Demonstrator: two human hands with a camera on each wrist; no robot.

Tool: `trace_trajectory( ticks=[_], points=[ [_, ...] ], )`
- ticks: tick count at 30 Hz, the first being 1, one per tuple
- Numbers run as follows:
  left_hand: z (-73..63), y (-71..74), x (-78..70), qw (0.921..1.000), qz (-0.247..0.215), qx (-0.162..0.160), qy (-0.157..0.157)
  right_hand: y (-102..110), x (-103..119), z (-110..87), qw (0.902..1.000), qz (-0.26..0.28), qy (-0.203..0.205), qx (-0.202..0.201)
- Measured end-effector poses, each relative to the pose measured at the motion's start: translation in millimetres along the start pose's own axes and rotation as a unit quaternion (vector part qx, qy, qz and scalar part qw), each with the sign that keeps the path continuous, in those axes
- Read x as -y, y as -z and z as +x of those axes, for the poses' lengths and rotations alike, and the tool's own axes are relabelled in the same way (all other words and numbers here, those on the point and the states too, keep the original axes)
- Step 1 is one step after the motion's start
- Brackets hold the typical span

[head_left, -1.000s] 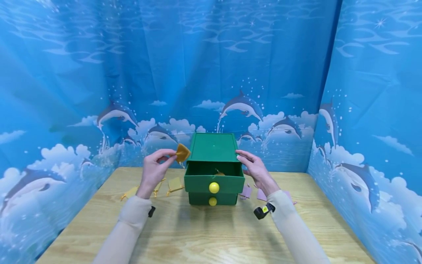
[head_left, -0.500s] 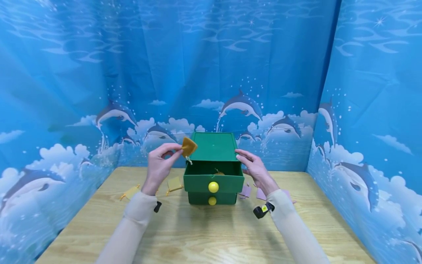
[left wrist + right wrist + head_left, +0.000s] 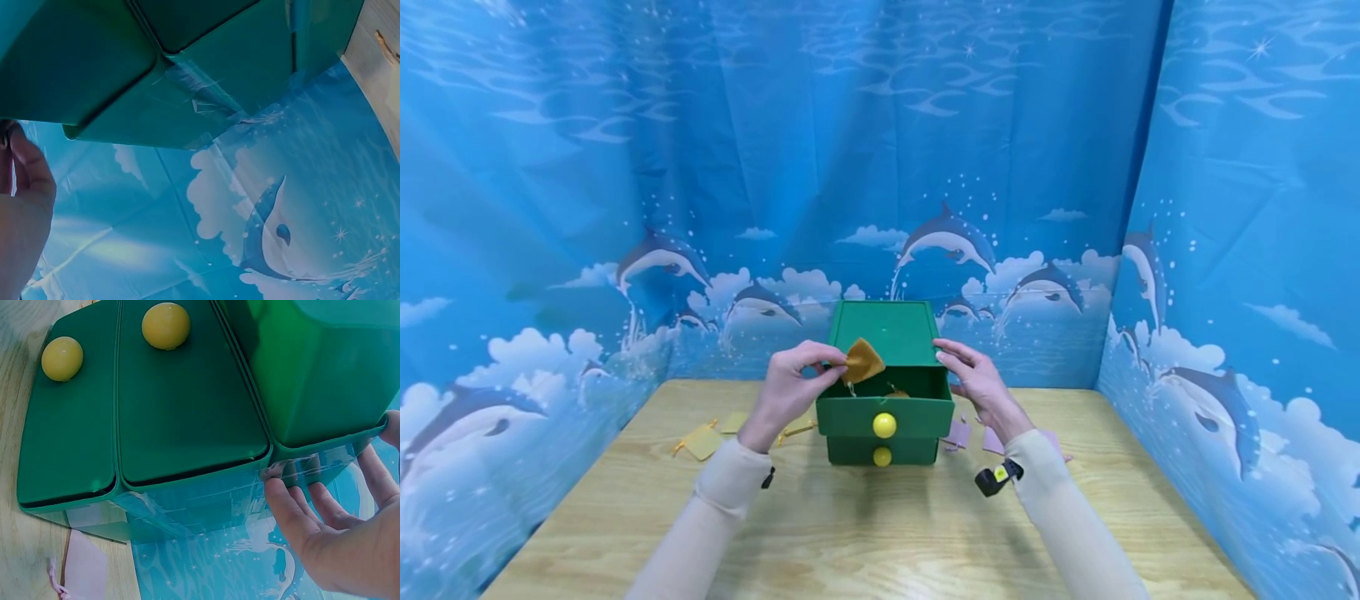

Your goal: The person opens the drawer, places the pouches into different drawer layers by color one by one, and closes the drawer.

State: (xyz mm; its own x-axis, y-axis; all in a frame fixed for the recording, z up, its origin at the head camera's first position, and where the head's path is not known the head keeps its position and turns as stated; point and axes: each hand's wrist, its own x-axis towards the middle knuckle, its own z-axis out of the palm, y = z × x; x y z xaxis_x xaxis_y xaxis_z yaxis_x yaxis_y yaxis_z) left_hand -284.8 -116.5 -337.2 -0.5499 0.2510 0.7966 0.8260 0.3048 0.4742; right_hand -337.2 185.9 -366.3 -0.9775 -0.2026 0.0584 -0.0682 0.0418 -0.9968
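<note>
My left hand (image 3: pixel 797 387) pinches the gathered neck of a mustard-coloured drawstring pouch (image 3: pixel 864 361), whose pale string ends dangle. It hangs over the left part of the pulled-out top drawer (image 3: pixel 850 417) of a green drawer cabinet (image 3: pixel 886 333). Inside that drawer, part of a brownish item (image 3: pixel 898 393) shows. My right hand (image 3: pixel 981 383) rests against the cabinet's right side, fingers extended on the wall and thumb at the upper front edge. In the right wrist view, two lower drawers (image 3: pixel 187 412) with yellow knobs are pushed in. Little of my left hand (image 3: pixel 28 194) shows in its wrist view.
Several pale yellow pouches (image 3: pixel 702 442) with orange strings lie on the wooden table (image 3: pixel 850 533) left of the cabinet. Lilac pouches (image 3: pixel 958 433) lie to its right, partly behind my right arm. A blue dolphin-print curtain (image 3: pixel 775 167) surrounds the table.
My left hand has moved right with the mustard pouch, from beside the cabinet to above the pulled-out drawer, lowering a little lately. My right hand has stayed on the cabinet's side.
</note>
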Motion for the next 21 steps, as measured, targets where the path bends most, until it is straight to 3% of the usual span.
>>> trace_trajectory(
  ticks=[8,15,21],
  points=[
    [-0.8,-2.4,17.9,0.9957,-0.01,0.08,0.046,1,-2,2.4,1.0,0.002,-0.002,-0.004],
    [0.8,-1.9,18.6,0.9925,0.002,0.112,0.049,0,-3,2.9,1.0,0.001,-0.004,-0.003],
    [5.9,-1.0,18.7,0.9856,0.016,0.152,0.072,1,-2,1.9,1.0,-0.003,-0.003,-0.005]
  ],
)
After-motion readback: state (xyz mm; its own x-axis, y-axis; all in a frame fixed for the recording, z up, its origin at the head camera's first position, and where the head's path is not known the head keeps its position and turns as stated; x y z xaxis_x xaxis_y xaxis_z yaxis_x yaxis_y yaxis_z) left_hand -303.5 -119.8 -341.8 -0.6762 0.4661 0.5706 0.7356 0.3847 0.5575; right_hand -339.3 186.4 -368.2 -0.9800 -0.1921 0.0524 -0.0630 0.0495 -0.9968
